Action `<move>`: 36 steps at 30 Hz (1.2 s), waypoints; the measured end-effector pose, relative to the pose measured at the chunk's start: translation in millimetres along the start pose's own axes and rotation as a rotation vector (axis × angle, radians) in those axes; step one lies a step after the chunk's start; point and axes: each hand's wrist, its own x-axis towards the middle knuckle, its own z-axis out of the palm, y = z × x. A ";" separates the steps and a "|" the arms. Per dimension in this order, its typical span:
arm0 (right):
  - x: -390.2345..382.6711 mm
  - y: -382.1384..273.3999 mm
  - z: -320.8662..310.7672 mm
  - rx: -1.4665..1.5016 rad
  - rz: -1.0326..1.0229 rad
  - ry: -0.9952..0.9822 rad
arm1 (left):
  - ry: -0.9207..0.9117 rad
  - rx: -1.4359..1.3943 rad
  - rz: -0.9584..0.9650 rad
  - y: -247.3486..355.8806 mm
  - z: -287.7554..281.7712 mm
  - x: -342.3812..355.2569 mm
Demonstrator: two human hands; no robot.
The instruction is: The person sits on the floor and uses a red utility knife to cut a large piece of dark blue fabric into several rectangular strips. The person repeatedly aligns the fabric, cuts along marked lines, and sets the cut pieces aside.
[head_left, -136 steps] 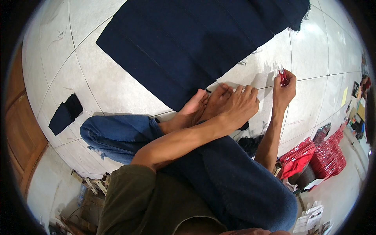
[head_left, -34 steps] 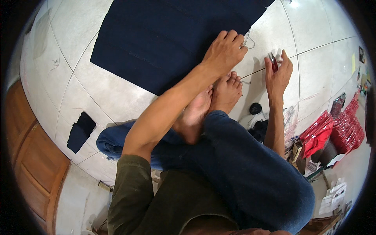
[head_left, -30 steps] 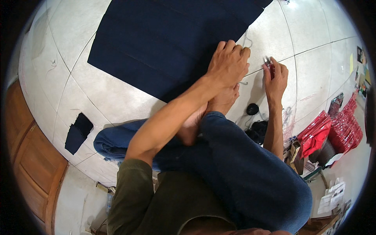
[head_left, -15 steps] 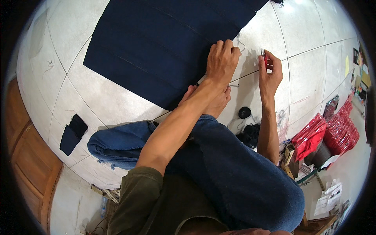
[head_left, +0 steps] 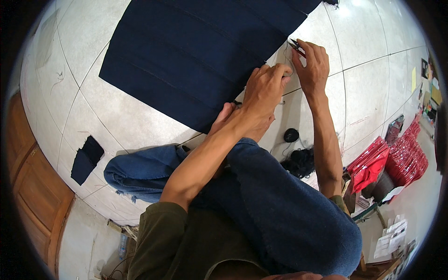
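Observation:
A large dark navy cloth with several stitched lines lies spread on the tiled floor. My left hand is closed at its right edge, above my bare foot. A thin loose thread runs from the cloth's edge to its pinched fingertips. My right hand grips a pair of small thread snips, red-handled in the earlier view. Their dark pointed blades are apart, close to the thread and the cloth's edge.
A black thread spool and a tangle of black threads lie by my knee. A dark fabric scrap is at the left. Red plastic-wrapped packs are stacked at the right; a wooden door stands at the left.
My right hand has moved up and left with the snips, to the cloth's edge. The left hand has drawn slightly down and toward me, pulling at the thread.

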 end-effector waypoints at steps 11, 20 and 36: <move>5.2 -3.4 0.6 -0.026 -0.081 0.041 | -0.095 -0.222 -0.292 6.0 -7.0 3.2; 12.7 -8.0 0.1 0.074 -0.100 0.063 | -0.096 -0.185 -0.258 2.9 -3.4 1.4; -21.3 -3.7 -13.0 0.090 0.082 0.028 | -0.085 -0.177 -0.268 5.8 -8.5 -3.3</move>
